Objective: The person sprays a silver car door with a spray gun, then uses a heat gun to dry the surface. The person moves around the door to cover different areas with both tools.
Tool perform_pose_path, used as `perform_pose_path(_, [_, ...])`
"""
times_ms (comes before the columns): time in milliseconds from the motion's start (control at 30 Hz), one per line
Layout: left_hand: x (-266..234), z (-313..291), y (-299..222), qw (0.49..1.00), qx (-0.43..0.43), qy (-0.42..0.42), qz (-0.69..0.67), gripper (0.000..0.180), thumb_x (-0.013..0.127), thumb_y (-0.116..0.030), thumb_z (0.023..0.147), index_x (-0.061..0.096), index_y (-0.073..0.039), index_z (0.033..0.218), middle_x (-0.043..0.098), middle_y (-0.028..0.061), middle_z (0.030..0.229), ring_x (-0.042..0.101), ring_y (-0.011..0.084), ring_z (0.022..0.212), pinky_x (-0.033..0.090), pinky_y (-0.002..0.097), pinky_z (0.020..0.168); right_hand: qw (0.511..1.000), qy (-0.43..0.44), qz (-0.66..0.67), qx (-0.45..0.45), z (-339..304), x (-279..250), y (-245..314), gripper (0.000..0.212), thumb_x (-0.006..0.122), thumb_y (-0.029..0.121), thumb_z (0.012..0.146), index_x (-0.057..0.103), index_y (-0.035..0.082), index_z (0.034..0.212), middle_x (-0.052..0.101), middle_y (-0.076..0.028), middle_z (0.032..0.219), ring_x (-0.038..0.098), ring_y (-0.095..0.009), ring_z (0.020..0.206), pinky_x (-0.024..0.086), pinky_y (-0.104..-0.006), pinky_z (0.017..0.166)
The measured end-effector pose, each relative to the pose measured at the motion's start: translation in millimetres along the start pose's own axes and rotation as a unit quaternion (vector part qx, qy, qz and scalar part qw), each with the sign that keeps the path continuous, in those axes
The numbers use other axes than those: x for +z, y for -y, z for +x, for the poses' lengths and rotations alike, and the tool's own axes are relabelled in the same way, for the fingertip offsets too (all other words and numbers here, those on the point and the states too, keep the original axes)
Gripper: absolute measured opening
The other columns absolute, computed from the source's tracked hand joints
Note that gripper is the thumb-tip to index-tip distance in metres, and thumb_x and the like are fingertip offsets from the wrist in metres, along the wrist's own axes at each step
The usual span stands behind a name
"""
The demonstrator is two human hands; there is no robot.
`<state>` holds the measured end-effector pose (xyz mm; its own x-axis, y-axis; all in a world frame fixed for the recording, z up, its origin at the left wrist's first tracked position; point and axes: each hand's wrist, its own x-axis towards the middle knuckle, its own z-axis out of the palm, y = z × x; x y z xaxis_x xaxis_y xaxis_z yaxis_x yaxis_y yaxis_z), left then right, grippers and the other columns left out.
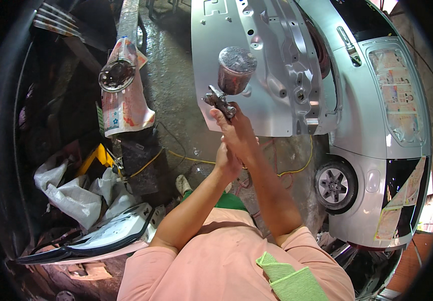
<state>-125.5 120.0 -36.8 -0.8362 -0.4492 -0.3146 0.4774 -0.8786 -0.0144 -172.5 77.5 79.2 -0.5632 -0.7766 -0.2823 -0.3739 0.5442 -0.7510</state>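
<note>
My right hand [238, 131] is closed round the handle of a metal spray gun [220, 102], held out in front of me. A paint-smeared cup [233, 78] with a speckled grey top sits on the gun. Just below, my left hand [228, 160] is closed close against the right hand and wrist; what its fingers hold is hidden. Beyond the gun lies a silver-grey car body panel [211, 50], with holes and pressed ribs along its right part. The gun and cup overlap the panel in view; whether they touch it I cannot tell.
A silver vehicle [359, 130] with papered windows stands at right. At left, an open can [117, 75] rests on a paper-covered stand [126, 113]. Below are white plastic sheeting [78, 200] and a white panel [113, 231]. A yellow hose [196, 160] crosses the wet-looking floor [169, 80].
</note>
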Motion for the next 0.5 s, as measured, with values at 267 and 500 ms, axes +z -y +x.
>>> perform_pose_path(267, [46, 42, 36, 0.989, -0.125, 0.075, 0.037, 0.050, 0.031, -0.053, 0.108, 0.057, -0.012, 0.120, 0.067, 0.0049, 0.113, 0.063, 0.0171, 0.100, 0.053, 0.0350, 0.085, 0.974, -0.200, -0.097, -0.041, 13, -90, -22, 0.045, 0.065, 0.046, 0.097, 0.058, 0.004, 0.112, 0.070, -0.021, 0.089, 0.068, -0.045, 0.080, 0.051, -0.0498, 0.069])
perform_pose_path(500, [56, 57, 43, 0.977, -0.143, 0.142, 0.061, 0.054, 0.028, -0.052, 0.108, 0.057, -0.010, 0.126, 0.067, 0.0060, 0.117, 0.063, 0.0179, 0.107, 0.049, 0.0345, 0.092, 0.961, -0.264, -0.080, 0.017, 15, -109, 1, 0.044, 0.065, 0.045, 0.098, 0.057, 0.006, 0.114, 0.070, -0.015, 0.082, 0.065, -0.025, 0.054, 0.049, -0.0366, 0.048])
